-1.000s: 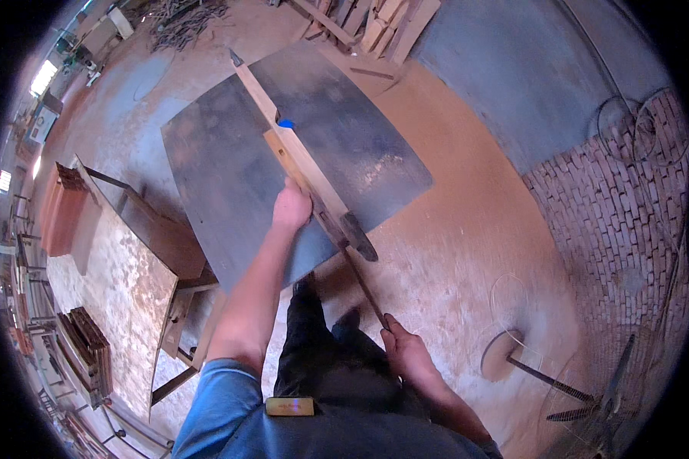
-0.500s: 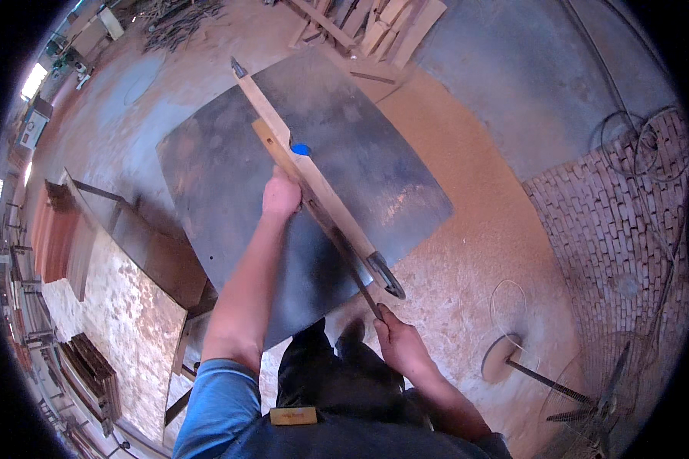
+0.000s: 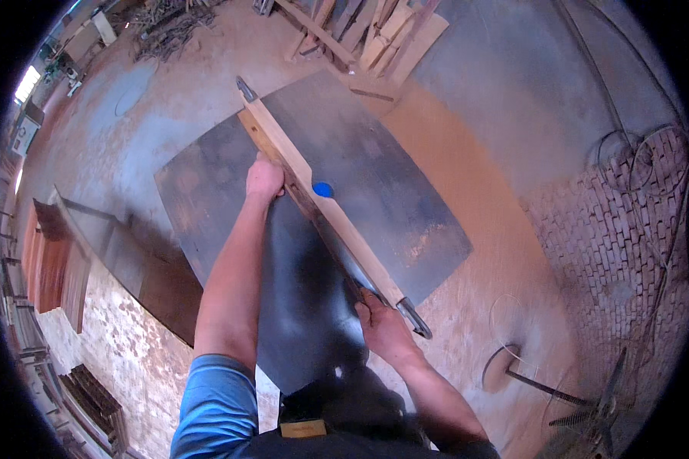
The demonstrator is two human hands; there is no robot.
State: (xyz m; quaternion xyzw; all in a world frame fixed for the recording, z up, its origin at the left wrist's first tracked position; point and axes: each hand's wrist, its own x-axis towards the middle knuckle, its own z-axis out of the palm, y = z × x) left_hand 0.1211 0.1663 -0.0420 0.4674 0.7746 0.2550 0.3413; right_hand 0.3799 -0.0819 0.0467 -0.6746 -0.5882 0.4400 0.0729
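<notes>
A large dark metal table fills the middle of the head view. A long pale wooden guide rail with metal ends runs diagonally across it, a small blue disc on its top. Against the rail's left side lies a narrow wooden strip. My left hand presses on the strip's far part, fingers bent over it. My right hand grips the strip's near end, close to the rail's metal end.
Sawdust covers the floor to the right. Wooden planks are piled at the far side. A brick surface with wire loops lies at the right. A round disc on a rod sits near right. Reddish wooden frames stand left.
The view has shifted, so the table and rail sit lower and nearer. My right hand has come up from beside my body to the strip's near end. My left hand stays on the strip.
</notes>
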